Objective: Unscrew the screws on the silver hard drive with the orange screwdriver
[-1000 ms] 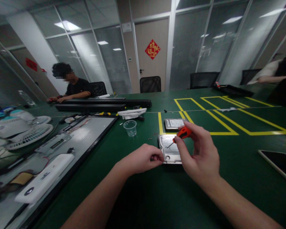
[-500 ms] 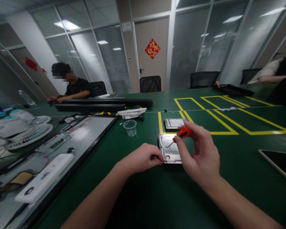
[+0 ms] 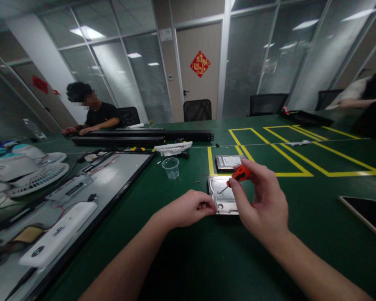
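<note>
- The silver hard drive (image 3: 223,201) lies flat on the green table (image 3: 181,255), in front of the person and between the two hands.
- The left hand (image 3: 194,210) is at the drive's near left corner, fingers curled and thumb drawn close to the forefinger; whether they pinch its edge or only rest against it, I cannot tell.
- The right hand (image 3: 265,202), at the drive's right side and covering part of it, pinches an orange-and-black screwdriver (image 3: 243,172) between thumb and fingers.
- The screwdriver's shaft slants down to the left over the drive; whether its tip touches the top is too small to tell.
- Just beyond the drive lies a second hard drive (image 3: 228,162).
- Small bits that look like screws (image 3: 197,182) lie just left of the drive's far end.
- Farther left and beyond the drive stands a clear plastic cup (image 3: 171,169).
- Well right of the drive lies a phone (image 3: 368,215).
</note>
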`<state>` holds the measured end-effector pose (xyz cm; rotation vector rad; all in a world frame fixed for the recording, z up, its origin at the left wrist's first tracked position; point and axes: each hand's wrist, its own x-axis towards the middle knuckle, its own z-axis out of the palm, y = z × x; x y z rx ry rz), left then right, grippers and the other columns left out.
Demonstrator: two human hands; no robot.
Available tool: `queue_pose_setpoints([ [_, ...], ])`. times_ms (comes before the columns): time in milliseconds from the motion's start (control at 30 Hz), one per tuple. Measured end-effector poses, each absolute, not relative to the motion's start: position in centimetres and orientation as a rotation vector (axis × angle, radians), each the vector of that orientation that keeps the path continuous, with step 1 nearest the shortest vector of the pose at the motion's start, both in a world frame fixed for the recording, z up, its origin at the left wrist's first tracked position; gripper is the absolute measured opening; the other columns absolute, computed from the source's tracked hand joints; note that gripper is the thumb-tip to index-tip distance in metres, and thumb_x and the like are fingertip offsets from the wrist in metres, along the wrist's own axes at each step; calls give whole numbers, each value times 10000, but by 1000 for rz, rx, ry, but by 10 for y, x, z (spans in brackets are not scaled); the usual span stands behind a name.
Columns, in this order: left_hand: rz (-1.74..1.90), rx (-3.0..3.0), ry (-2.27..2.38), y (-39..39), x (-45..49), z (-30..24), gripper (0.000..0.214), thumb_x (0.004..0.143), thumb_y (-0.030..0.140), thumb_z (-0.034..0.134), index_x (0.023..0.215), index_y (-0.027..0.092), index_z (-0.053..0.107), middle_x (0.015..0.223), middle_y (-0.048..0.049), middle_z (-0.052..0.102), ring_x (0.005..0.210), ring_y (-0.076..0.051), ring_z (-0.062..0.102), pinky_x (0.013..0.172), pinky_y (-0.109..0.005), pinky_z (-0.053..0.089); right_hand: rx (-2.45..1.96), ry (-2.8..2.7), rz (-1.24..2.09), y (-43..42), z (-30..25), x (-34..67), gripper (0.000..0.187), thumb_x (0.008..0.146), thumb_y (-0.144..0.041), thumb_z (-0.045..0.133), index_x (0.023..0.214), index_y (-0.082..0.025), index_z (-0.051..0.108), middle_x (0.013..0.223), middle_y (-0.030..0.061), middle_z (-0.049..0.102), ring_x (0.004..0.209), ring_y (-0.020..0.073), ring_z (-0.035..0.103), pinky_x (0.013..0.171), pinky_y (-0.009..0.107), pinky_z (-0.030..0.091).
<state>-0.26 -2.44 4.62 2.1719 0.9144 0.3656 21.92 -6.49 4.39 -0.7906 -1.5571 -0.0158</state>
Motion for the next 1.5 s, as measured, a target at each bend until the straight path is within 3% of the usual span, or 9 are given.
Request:
queue_pose_setpoints([
  [167, 373, 2024, 935, -25, -1, 42, 89, 1007, 200, 750, 1035, 145, 814, 851, -3, 722, 758, -141, 616, 723, -248, 466, -778, -1575, -24, -65, 44, 220, 634, 1006, -123, 769, 1587, -313, 600, 1345, 108, 725, 1190, 321, 755, 1043, 574, 635],
  [700, 393, 1766, 963, -18, 3, 29, 115, 938, 250, 813, 994, 155, 783, 908, -30, 779, 844, -172, 707, 805, -291, 541, -778, -1564, -16, -65, 45, 220, 604, 1006, -140, 766, 1565, -311, 614, 1331, 114, 737, 1179, 332, 759, 1031, 583, 656],
  [1500, 378, 1639, 1007, -18, 6, 36, 139, 889, 197, 835, 959, 161, 721, 844, 16, 705, 805, -155, 649, 782, -289, 497, -768, -1588, 1, -67, 48, 221, 648, 991, -102, 764, 1580, -323, 608, 1364, 94, 728, 1188, 316, 753, 1064, 568, 639],
])
